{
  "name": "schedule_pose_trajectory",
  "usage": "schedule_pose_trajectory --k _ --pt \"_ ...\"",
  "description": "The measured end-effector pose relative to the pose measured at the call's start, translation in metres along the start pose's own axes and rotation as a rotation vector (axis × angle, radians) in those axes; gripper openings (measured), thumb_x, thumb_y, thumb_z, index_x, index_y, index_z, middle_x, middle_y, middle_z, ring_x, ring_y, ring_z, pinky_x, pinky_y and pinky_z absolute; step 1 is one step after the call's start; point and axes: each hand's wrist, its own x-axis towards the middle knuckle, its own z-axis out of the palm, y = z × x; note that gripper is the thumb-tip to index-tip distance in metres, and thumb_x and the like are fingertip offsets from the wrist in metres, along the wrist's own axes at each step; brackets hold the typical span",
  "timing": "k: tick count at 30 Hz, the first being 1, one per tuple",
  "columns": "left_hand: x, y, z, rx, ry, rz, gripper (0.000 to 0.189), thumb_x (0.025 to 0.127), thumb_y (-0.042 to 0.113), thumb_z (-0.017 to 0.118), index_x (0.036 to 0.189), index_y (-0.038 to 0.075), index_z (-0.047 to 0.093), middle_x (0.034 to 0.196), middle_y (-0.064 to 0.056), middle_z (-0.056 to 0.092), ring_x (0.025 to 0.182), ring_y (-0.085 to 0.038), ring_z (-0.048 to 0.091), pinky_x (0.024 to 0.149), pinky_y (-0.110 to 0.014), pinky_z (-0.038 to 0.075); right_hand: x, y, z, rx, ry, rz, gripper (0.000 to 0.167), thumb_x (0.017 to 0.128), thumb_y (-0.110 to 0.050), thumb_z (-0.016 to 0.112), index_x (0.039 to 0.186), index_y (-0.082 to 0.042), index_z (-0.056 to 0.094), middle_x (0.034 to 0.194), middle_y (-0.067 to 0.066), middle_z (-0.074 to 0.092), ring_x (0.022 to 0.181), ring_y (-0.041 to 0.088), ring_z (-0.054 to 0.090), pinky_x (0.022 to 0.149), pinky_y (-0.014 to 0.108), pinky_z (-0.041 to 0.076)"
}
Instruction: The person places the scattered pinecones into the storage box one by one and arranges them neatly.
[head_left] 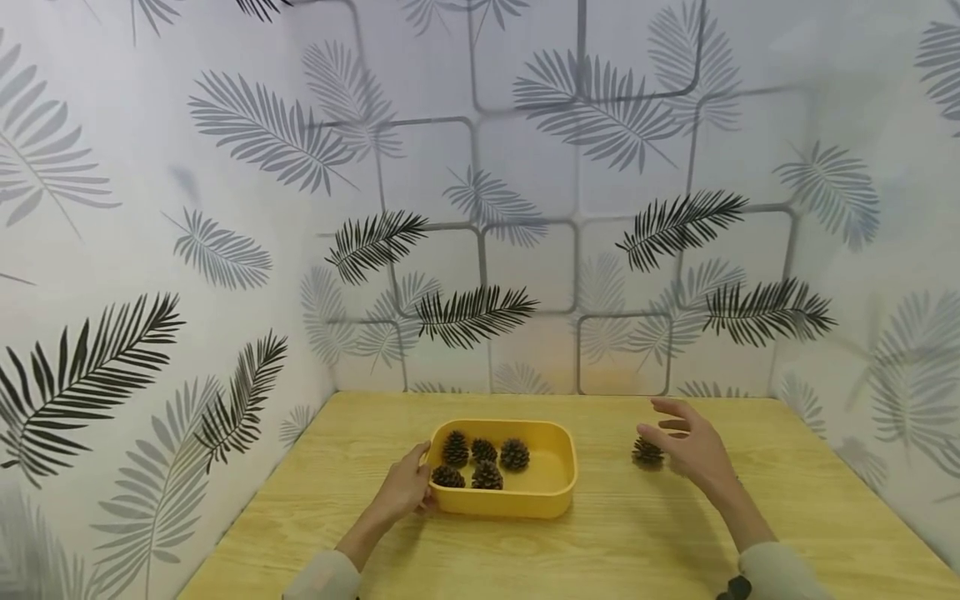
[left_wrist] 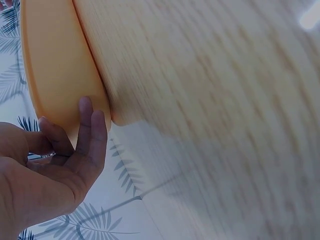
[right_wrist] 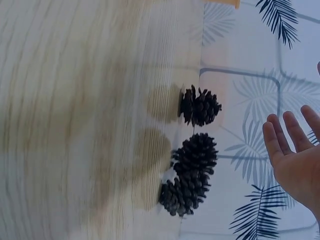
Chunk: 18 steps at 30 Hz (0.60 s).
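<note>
A yellow plastic bin stands on the table with several brown pine cones inside, mostly in its left half. At the bin's left end, my left hand grips the wall; in the left wrist view its fingertips lie against the outer side. My right hand hovers with fingers spread over the right part of the table, holding nothing. Beside it the head view shows one pine cone, partly covered by the hand. Three cones appear in the right wrist view: a separate one and two touching.
The light wood-grain table reaches back to pale walls printed with grey and black leaves. These walls rise at the left, back and right. Table surface lies between the bin and the loose cones.
</note>
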Motion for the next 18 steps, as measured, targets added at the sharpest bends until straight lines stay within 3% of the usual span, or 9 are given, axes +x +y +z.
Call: schedule_pose_trajectory --k 18 --pt "-0.001 -0.002 -0.001 -0.027 0.003 0.006 0.051 0.113 0.006 0.037 0.161 -0.007 0.026 0.070 -0.016 0.057 0.060 -0.028 0.069 0.053 -0.040 0.060 -0.006 0.033 -0.033 -0.103 0.049 0.073 0.073 0.101 -0.041 0.070 0.155 0.000 0.042 0.154 0.033 0.041 0.131 0.053 0.050 0.096 0.064 0.053"
